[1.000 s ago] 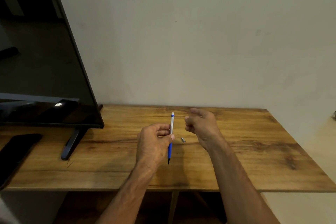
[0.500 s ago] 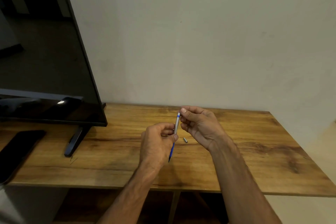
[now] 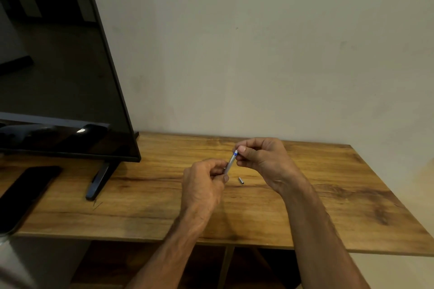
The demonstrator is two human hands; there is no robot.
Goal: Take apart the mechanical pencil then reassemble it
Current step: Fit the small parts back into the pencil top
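A mechanical pencil (image 3: 231, 162) with a silver barrel and a blue band near its top is held tilted above the wooden table (image 3: 328, 195). My left hand (image 3: 203, 185) grips its lower half, hiding the blue grip and tip. My right hand (image 3: 260, 157) pinches the pencil's top end between thumb and fingers. A small silver cap (image 3: 241, 181) lies on the table just below and between my hands.
A large black TV screen (image 3: 58, 77) stands at the left on a dark foot (image 3: 98, 182). A black phone (image 3: 25, 195) lies flat at the table's left edge. The wall runs close behind the table.
My right hand has come in from the right and closed on the pencil's top end. My left hand has tilted the pencil, and its blue lower part is now hidden.
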